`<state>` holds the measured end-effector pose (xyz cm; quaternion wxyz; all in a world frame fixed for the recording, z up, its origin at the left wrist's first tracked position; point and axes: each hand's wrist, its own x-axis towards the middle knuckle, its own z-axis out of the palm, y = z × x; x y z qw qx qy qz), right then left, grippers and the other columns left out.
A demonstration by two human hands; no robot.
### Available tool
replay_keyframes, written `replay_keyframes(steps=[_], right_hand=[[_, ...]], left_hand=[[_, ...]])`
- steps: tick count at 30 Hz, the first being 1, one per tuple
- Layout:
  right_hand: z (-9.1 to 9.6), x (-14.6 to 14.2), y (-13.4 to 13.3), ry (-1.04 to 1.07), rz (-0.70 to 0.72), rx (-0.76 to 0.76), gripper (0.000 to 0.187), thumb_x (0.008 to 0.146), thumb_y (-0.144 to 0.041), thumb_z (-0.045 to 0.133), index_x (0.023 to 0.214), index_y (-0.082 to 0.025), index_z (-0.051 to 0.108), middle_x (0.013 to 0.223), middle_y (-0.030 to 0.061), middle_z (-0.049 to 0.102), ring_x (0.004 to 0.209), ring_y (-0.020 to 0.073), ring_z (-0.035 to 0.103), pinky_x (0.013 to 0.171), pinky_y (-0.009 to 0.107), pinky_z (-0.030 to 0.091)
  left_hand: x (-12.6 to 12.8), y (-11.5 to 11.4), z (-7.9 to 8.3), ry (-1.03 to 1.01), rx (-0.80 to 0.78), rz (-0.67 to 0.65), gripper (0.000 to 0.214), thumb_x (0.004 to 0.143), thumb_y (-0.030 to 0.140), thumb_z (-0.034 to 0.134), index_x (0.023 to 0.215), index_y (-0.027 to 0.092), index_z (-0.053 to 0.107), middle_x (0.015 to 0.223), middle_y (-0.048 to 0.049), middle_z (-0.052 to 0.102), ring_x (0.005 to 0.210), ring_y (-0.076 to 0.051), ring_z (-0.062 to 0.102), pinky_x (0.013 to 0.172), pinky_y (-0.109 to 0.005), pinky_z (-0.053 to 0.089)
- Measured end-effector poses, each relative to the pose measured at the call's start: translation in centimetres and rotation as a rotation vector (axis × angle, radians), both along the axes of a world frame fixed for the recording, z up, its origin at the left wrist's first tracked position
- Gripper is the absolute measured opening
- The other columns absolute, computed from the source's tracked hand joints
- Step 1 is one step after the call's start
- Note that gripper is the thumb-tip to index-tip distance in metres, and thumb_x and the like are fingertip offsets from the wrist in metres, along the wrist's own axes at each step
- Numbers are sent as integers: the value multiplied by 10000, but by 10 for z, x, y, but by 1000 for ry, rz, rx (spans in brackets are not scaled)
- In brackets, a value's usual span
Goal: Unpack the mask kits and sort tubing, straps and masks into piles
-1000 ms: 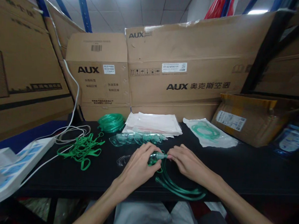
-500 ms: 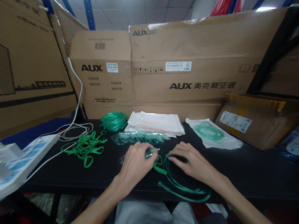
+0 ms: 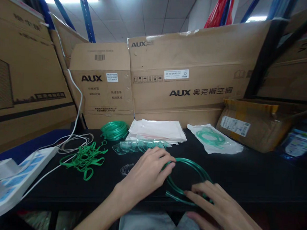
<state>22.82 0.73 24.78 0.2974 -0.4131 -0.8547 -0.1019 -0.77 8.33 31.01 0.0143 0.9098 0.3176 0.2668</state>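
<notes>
A loop of clear green tubing (image 3: pixel 192 163) lies on the black table in front of me, its free end pointing left near the front edge. My left hand (image 3: pixel 152 168) is closed at the loop's left side, thumb and fingertips pinched on the tubing. Whatever else may be under that palm is hidden. My right hand (image 3: pixel 213 204) rests over the lower right of the loop, slightly blurred. Its thumb stands apart from the fingers, and the fingertips touch the tubing.
Behind my hands lie clear green plastic masks (image 3: pixel 139 145), white bags (image 3: pixel 157 130) and coiled tubing (image 3: pixel 114 130). Green elastic straps (image 3: pixel 85 156) and a power strip (image 3: pixel 29 177) are on the left. A bagged coil (image 3: pixel 215 139) and a cardboard box (image 3: pixel 245 125) sit at right.
My right hand has left the tubing's upper end and moved down and right onto the loop. My left hand has shifted slightly right. The clear piece and green strap beside it are now hidden.
</notes>
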Motion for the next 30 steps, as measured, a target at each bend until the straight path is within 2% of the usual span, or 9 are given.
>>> replay_keyframes(steps=[2, 5, 9, 13, 16, 20, 23, 26, 30], right_hand=[[-6, -2, -4, -41, -24, 117, 244, 1007, -391, 554, 1159, -293, 718, 1033, 72, 784, 904, 265, 756, 782, 393, 593], [-10, -1, -1, -115, -37, 261, 320, 1055, -286, 395, 1133, -273, 705, 981, 68, 795, 856, 256, 764, 723, 393, 569], [-10, -4, 0, -166, -60, 330, 324, 1062, -317, 378, 1106, -262, 694, 952, 57, 801, 812, 258, 766, 707, 411, 551], [-13, -7, -3, -194, -76, 370, 438, 1073, -220, 258, 1106, -263, 693, 936, 47, 804, 791, 234, 766, 693, 391, 540], [-15, -5, -2, -210, -92, 370, 442, 1066, -214, 266, 1120, -267, 702, 960, 54, 803, 823, 245, 759, 707, 390, 540], [-15, 0, 1, -171, -134, 337, 452, 1074, -260, 277, 1083, -265, 728, 977, 71, 794, 815, 253, 729, 684, 388, 539], [-19, 3, 4, -117, -186, 328, 485, 1084, -309, 271, 1020, -265, 750, 945, 82, 786, 779, 257, 704, 645, 391, 532], [-29, 6, 6, -95, -204, 312, 498, 1088, -318, 268, 1043, -278, 762, 963, 80, 786, 815, 252, 720, 693, 392, 560], [-37, 8, 5, -41, -180, 279, 512, 1098, -295, 259, 1068, -276, 770, 1058, 62, 781, 916, 194, 755, 752, 270, 604]], left_hand=[[17, 18, 5, 139, 5, 4, 211, 1027, 288, 552, 1151, 203, 701, 1141, -70, 718, 1085, -237, 662, 983, -369, 487], [38, 38, 5, 312, -7, 25, 194, 979, 289, 630, 1105, 165, 708, 1087, -106, 729, 992, -268, 706, 850, -349, 537], [49, 44, 0, 360, 1, 72, 103, 951, 219, 644, 999, 146, 699, 1002, -123, 738, 907, -281, 715, 759, -340, 537], [49, 36, -2, 382, 27, 104, 165, 944, 169, 614, 1097, 125, 658, 985, -140, 737, 920, -311, 704, 787, -385, 533], [49, 28, -5, 409, 106, 58, 155, 962, 169, 594, 1097, 126, 659, 977, -131, 730, 963, -306, 688, 884, -414, 510], [44, 13, -7, 426, 177, -46, 222, 1030, 269, 535, 961, 150, 709, 887, -97, 726, 915, -269, 684, 867, -378, 501], [37, -2, -7, 350, 151, -77, 338, 1039, 408, 510, 946, 182, 743, 988, -89, 727, 990, -269, 668, 879, -379, 497], [28, -14, -14, 317, 134, -93, 304, 1021, 418, 556, 1046, 176, 739, 1184, -81, 708, 1146, -262, 624, 971, -364, 474], [21, -24, -34, 355, 249, -104, 391, 1040, 392, 536, 1316, 126, 612, 1286, -74, 695, 1191, -238, 606, 1000, -356, 459]])
